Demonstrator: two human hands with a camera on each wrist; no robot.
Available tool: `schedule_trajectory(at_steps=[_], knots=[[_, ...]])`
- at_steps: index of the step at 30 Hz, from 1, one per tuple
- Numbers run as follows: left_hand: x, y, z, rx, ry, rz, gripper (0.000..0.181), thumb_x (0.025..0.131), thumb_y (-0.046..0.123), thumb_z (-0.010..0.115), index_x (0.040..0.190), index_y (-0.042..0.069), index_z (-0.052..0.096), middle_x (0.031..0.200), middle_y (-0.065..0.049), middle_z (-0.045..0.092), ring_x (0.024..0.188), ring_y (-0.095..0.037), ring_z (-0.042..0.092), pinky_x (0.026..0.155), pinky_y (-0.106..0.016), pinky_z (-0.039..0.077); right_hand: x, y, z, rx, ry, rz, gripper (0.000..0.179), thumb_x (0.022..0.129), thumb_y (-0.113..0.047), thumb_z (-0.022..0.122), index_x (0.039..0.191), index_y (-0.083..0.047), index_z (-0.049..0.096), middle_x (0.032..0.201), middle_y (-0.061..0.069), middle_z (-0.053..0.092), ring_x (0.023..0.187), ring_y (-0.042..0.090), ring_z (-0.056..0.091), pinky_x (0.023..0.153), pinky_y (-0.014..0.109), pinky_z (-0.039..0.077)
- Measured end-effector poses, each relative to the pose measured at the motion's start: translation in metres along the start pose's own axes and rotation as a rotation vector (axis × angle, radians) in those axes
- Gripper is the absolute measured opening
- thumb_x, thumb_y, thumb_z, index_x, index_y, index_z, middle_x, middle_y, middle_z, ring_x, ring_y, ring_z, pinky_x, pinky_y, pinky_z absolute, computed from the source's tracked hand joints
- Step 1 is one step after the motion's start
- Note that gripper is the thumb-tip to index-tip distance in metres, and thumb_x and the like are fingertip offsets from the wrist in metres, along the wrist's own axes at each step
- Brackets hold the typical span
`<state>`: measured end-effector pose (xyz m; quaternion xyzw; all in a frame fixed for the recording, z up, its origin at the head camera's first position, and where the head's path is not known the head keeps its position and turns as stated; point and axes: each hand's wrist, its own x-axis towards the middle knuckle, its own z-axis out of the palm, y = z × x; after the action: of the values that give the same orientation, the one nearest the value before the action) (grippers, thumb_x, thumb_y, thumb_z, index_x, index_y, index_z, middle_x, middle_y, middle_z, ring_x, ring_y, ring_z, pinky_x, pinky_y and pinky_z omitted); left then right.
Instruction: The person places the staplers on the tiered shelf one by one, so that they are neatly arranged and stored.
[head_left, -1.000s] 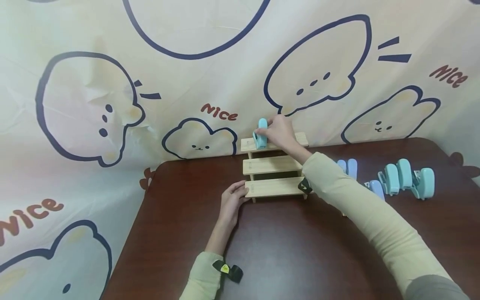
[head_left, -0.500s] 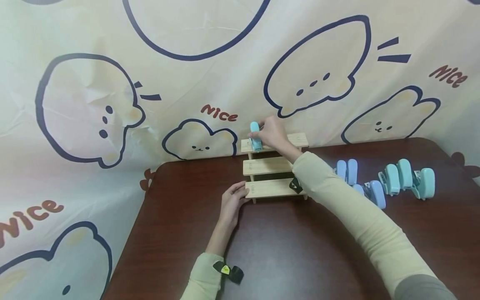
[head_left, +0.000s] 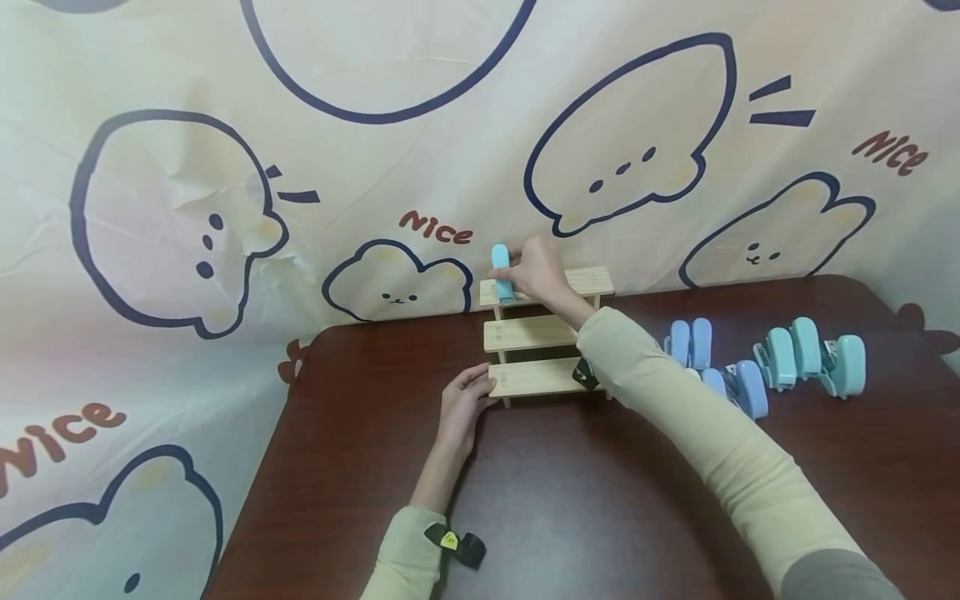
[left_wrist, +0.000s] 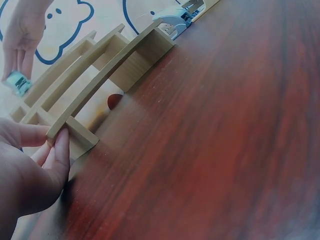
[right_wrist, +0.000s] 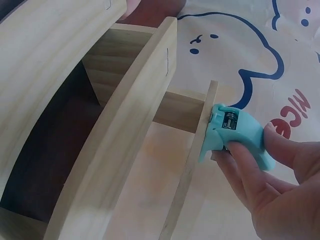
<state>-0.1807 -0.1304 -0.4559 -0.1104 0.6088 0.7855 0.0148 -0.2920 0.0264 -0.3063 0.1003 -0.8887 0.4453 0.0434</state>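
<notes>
In the head view my right hand (head_left: pixel 536 271) pinches a small light teal stapler (head_left: pixel 502 273) at the left end of the top tier of a three-tier wooden shelf (head_left: pixel 536 333). The right wrist view shows thumb and fingers around the rounded teal stapler (right_wrist: pixel 240 132), its base against the top board's surface. A dark window with metal parts faces the camera. At the lowest tier's left end, my left hand (head_left: pixel 463 404) grips the board; in the left wrist view, that hand's thumb and fingers (left_wrist: pixel 61 155) pinch its corner.
To the right on the dark wooden table (head_left: pixel 562 500) stand several blue staplers (head_left: pixel 701 342), partly behind the right sleeve, and several teal ones (head_left: pixel 806 346). A patterned cloth backdrop (head_left: pixel 420 167) rises right behind the shelf.
My right hand has moved left along the top tier with the teal stapler, from a little inward to the left end. The left hand has stayed on the lowest board.
</notes>
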Motion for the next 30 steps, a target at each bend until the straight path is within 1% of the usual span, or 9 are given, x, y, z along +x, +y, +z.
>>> schedule_trajectory(at_steps=[3, 6, 10, 13, 15, 17, 22, 26, 30], knots=[[0.0, 0.001, 0.0, 0.002, -0.006, 0.002, 0.036, 0.097, -0.002, 0.065, 0.131, -0.011, 0.062, 0.117, -0.017, 0.071, 0.087, -0.012, 0.069, 0.074, -0.023, 0.057, -0.001, 0.0, -0.001, 0.014, -0.008, -0.006, 0.035, 0.092, -0.013, 0.082, 0.118, 0.008, 0.073, 0.11, 0.021, 0.075, 0.092, 0.028, 0.072, 0.081, 0.034, 0.06], [0.0, 0.001, 0.0, 0.005, -0.007, -0.001, 0.036, 0.097, -0.001, 0.065, 0.132, -0.01, 0.062, 0.118, -0.018, 0.07, 0.088, -0.012, 0.069, 0.075, -0.023, 0.057, -0.001, 0.003, -0.002, 0.032, -0.024, -0.021, 0.035, 0.092, -0.012, 0.081, 0.119, 0.008, 0.072, 0.112, 0.022, 0.074, 0.096, 0.03, 0.073, 0.08, 0.034, 0.061], [0.0, -0.001, -0.001, 0.003, -0.011, -0.004, 0.037, 0.097, -0.001, 0.065, 0.133, -0.01, 0.061, 0.122, -0.02, 0.069, 0.09, -0.013, 0.069, 0.076, -0.023, 0.057, -0.003, 0.012, -0.009, 0.118, -0.057, -0.006, 0.042, 0.094, -0.012, 0.079, 0.128, 0.008, 0.067, 0.119, 0.024, 0.072, 0.097, 0.032, 0.074, 0.08, 0.033, 0.062], [0.0, -0.001, -0.001, 0.002, -0.015, -0.001, 0.038, 0.097, -0.001, 0.065, 0.134, -0.011, 0.06, 0.122, -0.02, 0.068, 0.091, -0.012, 0.069, 0.075, -0.023, 0.058, -0.008, 0.021, -0.021, 0.183, -0.069, 0.031, 0.048, 0.096, -0.016, 0.077, 0.134, 0.009, 0.063, 0.124, 0.026, 0.069, 0.097, 0.034, 0.075, 0.083, 0.037, 0.062], [0.001, -0.001, -0.001, 0.004, -0.016, 0.002, 0.038, 0.097, -0.001, 0.065, 0.134, -0.011, 0.06, 0.121, -0.019, 0.068, 0.09, -0.012, 0.069, 0.075, -0.023, 0.058, -0.013, 0.028, -0.031, 0.184, -0.056, 0.04, 0.048, 0.097, -0.019, 0.076, 0.133, 0.009, 0.063, 0.124, 0.026, 0.069, 0.096, 0.036, 0.075, 0.085, 0.04, 0.061], [0.001, 0.0, -0.001, 0.006, -0.012, 0.003, 0.038, 0.097, -0.001, 0.066, 0.133, -0.011, 0.06, 0.12, -0.018, 0.068, 0.089, -0.012, 0.068, 0.075, -0.023, 0.057, -0.018, 0.036, -0.042, 0.165, -0.036, 0.037, 0.046, 0.097, -0.02, 0.075, 0.13, 0.01, 0.064, 0.12, 0.026, 0.07, 0.096, 0.036, 0.075, 0.084, 0.04, 0.061], [0.002, 0.001, -0.002, 0.012, 0.0, 0.003, 0.037, 0.097, -0.002, 0.065, 0.133, -0.01, 0.061, 0.12, -0.018, 0.069, 0.088, -0.011, 0.068, 0.073, -0.022, 0.056, -0.03, 0.056, -0.067, 0.122, 0.014, 0.039, 0.037, 0.099, -0.018, 0.071, 0.124, 0.01, 0.067, 0.114, 0.027, 0.072, 0.093, 0.035, 0.075, 0.078, 0.034, 0.062], [0.001, 0.001, -0.001, 0.016, -0.003, 0.003, 0.038, 0.097, -0.002, 0.065, 0.134, -0.01, 0.06, 0.123, -0.019, 0.068, 0.088, -0.011, 0.068, 0.074, -0.022, 0.056, -0.041, 0.07, -0.086, 0.158, 0.011, 0.073, 0.039, 0.101, -0.016, 0.069, 0.128, 0.011, 0.064, 0.117, 0.029, 0.069, 0.096, 0.036, 0.074, 0.08, 0.035, 0.062], [0.0, 0.0, 0.001, 0.011, -0.01, -0.001, 0.038, 0.097, -0.002, 0.065, 0.134, -0.01, 0.06, 0.123, -0.019, 0.068, 0.087, -0.011, 0.068, 0.073, -0.022, 0.056, -0.054, 0.082, -0.106, 0.17, 0.027, 0.096, 0.041, 0.102, -0.019, 0.067, 0.131, 0.01, 0.063, 0.119, 0.03, 0.069, 0.099, 0.037, 0.074, 0.078, 0.03, 0.062]])
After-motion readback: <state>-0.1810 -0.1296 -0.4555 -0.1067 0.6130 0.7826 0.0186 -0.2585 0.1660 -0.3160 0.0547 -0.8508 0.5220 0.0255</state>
